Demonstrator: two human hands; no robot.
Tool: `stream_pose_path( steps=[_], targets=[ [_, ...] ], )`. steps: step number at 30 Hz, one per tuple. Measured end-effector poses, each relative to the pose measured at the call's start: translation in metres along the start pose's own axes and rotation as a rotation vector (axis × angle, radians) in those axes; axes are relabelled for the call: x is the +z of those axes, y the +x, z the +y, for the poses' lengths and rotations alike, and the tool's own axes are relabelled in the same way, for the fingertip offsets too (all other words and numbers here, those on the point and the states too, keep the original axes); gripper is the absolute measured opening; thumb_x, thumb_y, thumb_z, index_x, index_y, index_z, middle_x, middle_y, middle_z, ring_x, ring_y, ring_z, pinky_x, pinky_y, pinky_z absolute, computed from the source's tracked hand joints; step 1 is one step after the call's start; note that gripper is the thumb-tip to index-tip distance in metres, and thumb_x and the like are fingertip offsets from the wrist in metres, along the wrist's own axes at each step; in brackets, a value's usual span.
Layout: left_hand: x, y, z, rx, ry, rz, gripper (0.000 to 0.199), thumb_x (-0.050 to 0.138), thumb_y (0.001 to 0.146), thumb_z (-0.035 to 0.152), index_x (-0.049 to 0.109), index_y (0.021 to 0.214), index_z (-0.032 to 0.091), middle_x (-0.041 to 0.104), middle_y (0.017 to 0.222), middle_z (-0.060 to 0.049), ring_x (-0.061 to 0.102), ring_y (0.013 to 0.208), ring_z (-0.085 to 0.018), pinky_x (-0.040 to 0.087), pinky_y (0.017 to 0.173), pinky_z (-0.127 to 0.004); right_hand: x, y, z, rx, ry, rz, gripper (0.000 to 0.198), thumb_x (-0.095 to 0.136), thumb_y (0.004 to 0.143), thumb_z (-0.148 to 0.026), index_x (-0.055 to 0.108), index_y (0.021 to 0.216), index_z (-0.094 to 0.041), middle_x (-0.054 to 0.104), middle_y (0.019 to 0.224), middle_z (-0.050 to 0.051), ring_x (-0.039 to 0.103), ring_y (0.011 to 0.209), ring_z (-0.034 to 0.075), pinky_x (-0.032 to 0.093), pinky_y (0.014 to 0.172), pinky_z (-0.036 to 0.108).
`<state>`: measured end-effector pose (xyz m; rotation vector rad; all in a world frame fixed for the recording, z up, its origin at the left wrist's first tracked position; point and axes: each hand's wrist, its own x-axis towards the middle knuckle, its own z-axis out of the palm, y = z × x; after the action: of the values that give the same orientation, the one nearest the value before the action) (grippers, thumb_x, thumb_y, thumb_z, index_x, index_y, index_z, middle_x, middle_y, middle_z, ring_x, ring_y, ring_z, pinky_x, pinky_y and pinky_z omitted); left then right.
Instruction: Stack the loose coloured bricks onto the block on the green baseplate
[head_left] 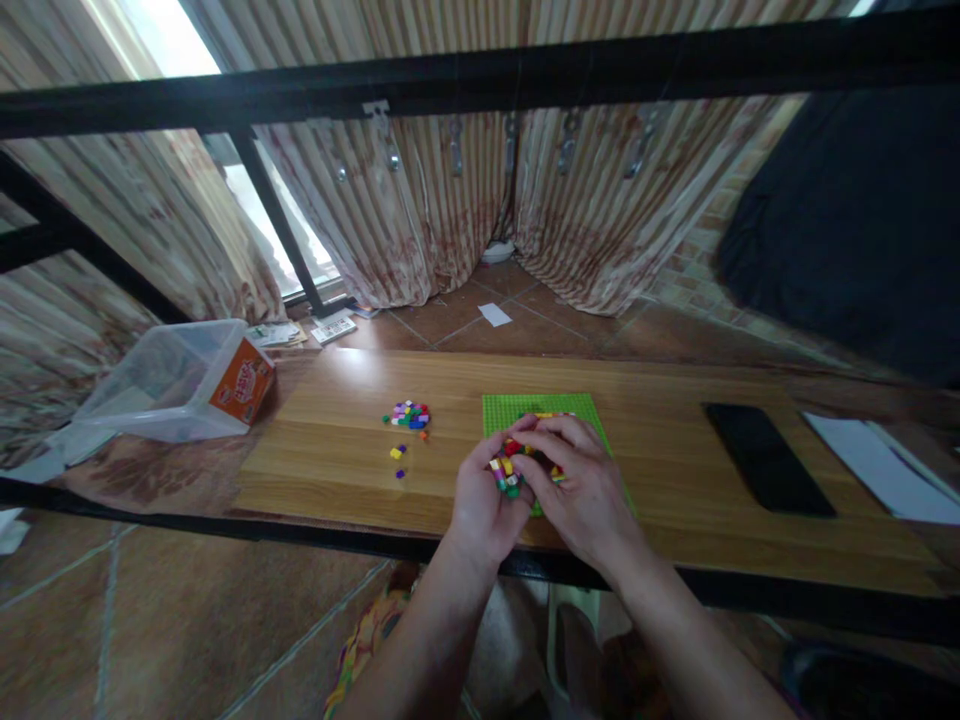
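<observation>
Several small coloured building bricks (504,468), red, yellow, white, purple and green, lie gathered in the cupped palm of my left hand (484,500). My right hand (589,490) reaches over them from the right, its thumb and fingers closed at the pile; the brick between its fingertips is mostly hidden. Beneath both hands is a green studded baseplate (499,405). Some bricks along its far part show past my right fingers, but the hands cover most of the plate's middle.
Loose bricks form a small pile (411,415) on the wooden table (322,440), with a few yellow and purple ones (396,454) nearer me. A black phone-like slab (765,455) and white paper (877,465) lie right. A clear plastic bin (172,385) stands left.
</observation>
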<state>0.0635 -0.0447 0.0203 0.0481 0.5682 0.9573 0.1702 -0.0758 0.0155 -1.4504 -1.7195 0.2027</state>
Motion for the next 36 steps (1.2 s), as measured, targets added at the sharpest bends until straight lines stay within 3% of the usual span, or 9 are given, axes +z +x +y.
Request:
stream_pose_path(
  steps=[7, 11, 16, 20, 27, 31, 36],
  targets=[
    [0.003, -0.001, 0.0, -0.024, -0.02, 0.015, 0.029, 0.045, 0.092, 0.02, 0.071, 0.089, 0.006, 0.071, 0.09, -0.011, 0.066, 0.076, -0.012, 0.052, 0.065, -0.017, 0.0, 0.001, -0.001, 0.031, 0.096, 0.05, 0.012, 0.06, 0.09, -0.025, 0.071, 0.087, -0.024, 0.066, 0.095, 0.004, 0.06, 0.097, 0.02, 0.047, 0.088, 0.038],
    [0.0, -0.002, 0.001, -0.01, 0.028, 0.094, 0.024, 0.048, 0.092, 0.021, 0.066, 0.079, 0.01, 0.067, 0.074, -0.006, 0.062, 0.063, -0.011, 0.05, 0.054, -0.019, -0.001, 0.001, 0.002, 0.136, 0.219, 0.117, 0.015, 0.059, 0.091, -0.03, 0.071, 0.085, -0.023, 0.067, 0.092, 0.004, 0.061, 0.094, 0.019, 0.047, 0.085, 0.035],
    [-0.006, -0.004, 0.001, -0.047, 0.155, 0.036, 0.011, 0.061, 0.081, 0.019, 0.062, 0.075, 0.01, 0.058, 0.066, -0.002, 0.049, 0.048, -0.005, 0.027, 0.035, -0.013, 0.002, 0.003, 0.007, 0.318, 0.41, 0.145, 0.02, 0.059, 0.088, -0.035, 0.071, 0.08, -0.022, 0.065, 0.081, 0.002, 0.062, 0.078, 0.017, 0.047, 0.073, 0.031],
    [-0.006, -0.007, -0.001, 0.044, 0.281, -0.002, 0.023, 0.075, 0.07, 0.028, 0.062, 0.074, 0.01, 0.058, 0.068, -0.001, 0.047, 0.05, -0.004, 0.021, 0.035, -0.012, 0.005, 0.002, 0.009, 0.394, 0.49, 0.122, 0.022, 0.061, 0.087, -0.038, 0.071, 0.08, -0.02, 0.065, 0.075, 0.001, 0.061, 0.071, 0.016, 0.047, 0.069, 0.03],
    [-0.005, -0.008, -0.005, 0.193, 0.461, 0.012, 0.034, 0.08, 0.063, 0.038, 0.06, 0.069, 0.012, 0.055, 0.064, 0.001, 0.042, 0.049, -0.004, 0.019, 0.036, -0.012, 0.006, 0.001, 0.013, 0.333, 0.386, 0.12, 0.018, 0.062, 0.086, -0.035, 0.071, 0.079, -0.021, 0.069, 0.083, 0.003, 0.063, 0.079, 0.018, 0.048, 0.075, 0.032],
    [-0.006, -0.006, -0.005, 0.239, 0.511, 0.036, 0.033, 0.079, 0.064, 0.038, 0.059, 0.068, 0.013, 0.053, 0.059, 0.002, 0.04, 0.047, -0.003, 0.019, 0.037, -0.013, 0.002, 0.0, 0.01, 0.257, 0.33, 0.102, 0.016, 0.06, 0.088, -0.031, 0.071, 0.097, -0.023, 0.07, 0.098, 0.005, 0.065, 0.09, 0.019, 0.05, 0.084, 0.035],
    [-0.007, -0.007, -0.004, 0.238, 0.506, 0.023, 0.032, 0.078, 0.066, 0.037, 0.057, 0.064, 0.013, 0.049, 0.055, 0.004, 0.037, 0.044, -0.003, 0.019, 0.036, -0.013, -0.004, -0.001, 0.009, 0.082, 0.227, -0.028, 0.024, 0.056, 0.091, -0.024, 0.069, 0.111, -0.026, 0.069, 0.111, 0.005, 0.062, 0.108, 0.019, 0.049, 0.093, 0.037]
  ],
)
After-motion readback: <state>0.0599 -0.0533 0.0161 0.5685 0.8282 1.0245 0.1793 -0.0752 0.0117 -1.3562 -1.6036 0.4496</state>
